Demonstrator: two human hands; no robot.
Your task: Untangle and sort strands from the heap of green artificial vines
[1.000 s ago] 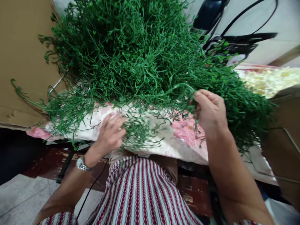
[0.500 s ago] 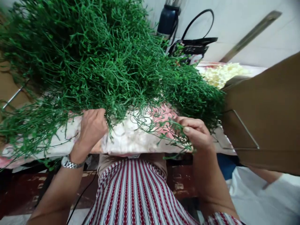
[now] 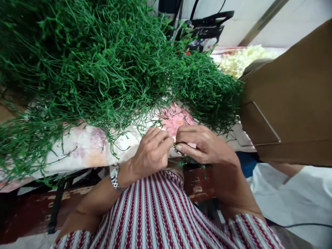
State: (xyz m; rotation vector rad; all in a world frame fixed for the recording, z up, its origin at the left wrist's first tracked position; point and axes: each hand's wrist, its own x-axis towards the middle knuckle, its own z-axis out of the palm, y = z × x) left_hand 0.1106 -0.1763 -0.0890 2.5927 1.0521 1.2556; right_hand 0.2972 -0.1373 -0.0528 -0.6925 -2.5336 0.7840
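Observation:
My right hand [image 3: 202, 144] is closed, with thumb and forefinger pinching thin green stems [image 3: 179, 148] that show only in part between my hands. Close beside it, my left hand [image 3: 153, 148] has its fingers curled together at the same spot. Whatever lies inside its pinch is hidden by the fingers. Both hands are above the front edge of the table, over a flowered cloth [image 3: 131, 141]. Beyond them spreads a large tangled heap of green stems [image 3: 111, 65] with small forked tips.
A brown cardboard box [image 3: 290, 100] with a wire on its side stands at the right. Behind it are pale yellow pieces [image 3: 240, 60]. A black bag [image 3: 204, 33] and a dark bottle [image 3: 167, 8] stand at the back. White fabric [image 3: 287, 204] lies lower right.
My left hand has left the edge of the heap and moved right to meet my right hand. My right hand has shifted slightly left with its stems. The view has tilted down a little.

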